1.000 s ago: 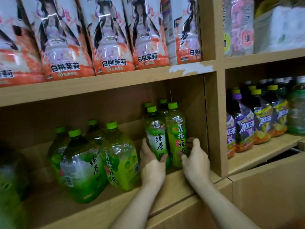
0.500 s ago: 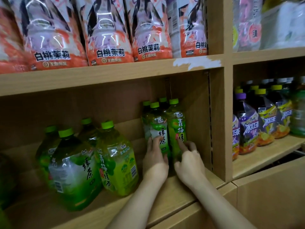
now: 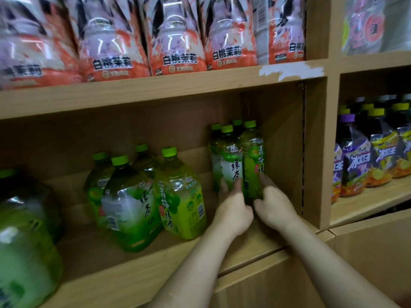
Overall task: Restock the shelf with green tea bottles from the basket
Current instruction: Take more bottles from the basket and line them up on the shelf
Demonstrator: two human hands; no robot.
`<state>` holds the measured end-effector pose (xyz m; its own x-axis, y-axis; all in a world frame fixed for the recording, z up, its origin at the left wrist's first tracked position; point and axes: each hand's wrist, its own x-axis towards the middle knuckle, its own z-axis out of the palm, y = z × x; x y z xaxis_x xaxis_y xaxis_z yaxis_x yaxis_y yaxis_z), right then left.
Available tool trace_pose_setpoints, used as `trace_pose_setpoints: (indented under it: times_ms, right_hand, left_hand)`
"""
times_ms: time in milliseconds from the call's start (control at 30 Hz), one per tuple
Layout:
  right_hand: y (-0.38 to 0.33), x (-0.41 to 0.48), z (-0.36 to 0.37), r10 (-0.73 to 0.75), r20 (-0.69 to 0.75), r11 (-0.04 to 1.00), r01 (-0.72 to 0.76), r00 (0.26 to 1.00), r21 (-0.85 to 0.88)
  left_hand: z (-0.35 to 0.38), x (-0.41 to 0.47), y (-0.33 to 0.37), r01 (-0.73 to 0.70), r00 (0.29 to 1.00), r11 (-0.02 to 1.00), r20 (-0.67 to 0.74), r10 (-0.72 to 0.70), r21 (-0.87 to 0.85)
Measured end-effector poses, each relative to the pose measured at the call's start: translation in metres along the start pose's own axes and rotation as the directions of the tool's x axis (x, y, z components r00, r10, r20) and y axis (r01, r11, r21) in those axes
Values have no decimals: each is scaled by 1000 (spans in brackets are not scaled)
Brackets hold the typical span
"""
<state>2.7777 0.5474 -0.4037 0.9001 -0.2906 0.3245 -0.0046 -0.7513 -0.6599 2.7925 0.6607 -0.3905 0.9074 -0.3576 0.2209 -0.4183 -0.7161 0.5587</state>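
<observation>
Several small green tea bottles stand upright at the right end of the wooden shelf (image 3: 244, 243), against its side panel. My left hand (image 3: 233, 207) grips the base of the front-left small bottle (image 3: 230, 161), fingers curled round it. My right hand (image 3: 273, 203) holds the base of the front-right small bottle (image 3: 252, 161), fingers on its right side. Both bottles rest on the shelf board. The basket is out of view.
Large green tea bottles (image 3: 178, 196) stand in a group left of my hands, with another blurred one (image 3: 24, 241) at the far left. Orange-and-white packs (image 3: 178, 41) fill the shelf above. Purple and yellow iced tea bottles (image 3: 360, 161) sit in the right bay.
Both hands have pushed the two front small bottles deeper into the shelf toward the back right corner. The camera has shifted slightly, lowering the view.
</observation>
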Motion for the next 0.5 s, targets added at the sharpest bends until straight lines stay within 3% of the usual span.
trace_pose_setpoints:
  times_ms: [67, 167, 233, 300, 367, 433, 500]
  right_hand:
    - [-12, -11, -7, -27, -63, 990, 36, 998, 138]
    - [-41, -32, -11, -55, -64, 887, 78, 996, 454]
    - [-63, -46, -6, -122, 28, 798, 82, 992, 596]
    - [-81, -55, 8, -199, 130, 799, 84, 971, 595]
    - [-95, -58, 29, -219, 142, 824, 105, 965, 557]
    - [-106, -56, 54, -180, 21, 850, 145, 983, 506]
    - [-115, -53, 72, -113, -100, 891, 146, 989, 431]
  left_hand:
    - [-19, -26, 7, -153, 982, 986, -103, 159, 64]
    - [-56, -70, -4, -364, 825, 929, -443, 351, 58]
    - [-79, -88, -25, -387, 674, 913, -637, 374, 127]
    - [-98, -94, -54, -264, 586, 949, -753, 300, 172]
    - [-114, -90, -87, -66, 604, 986, -781, 162, 153]
    - [-121, -84, -115, 70, 711, 996, -703, -14, 52]
    - [-122, -82, -130, 117, 789, 985, -591, -172, -130]
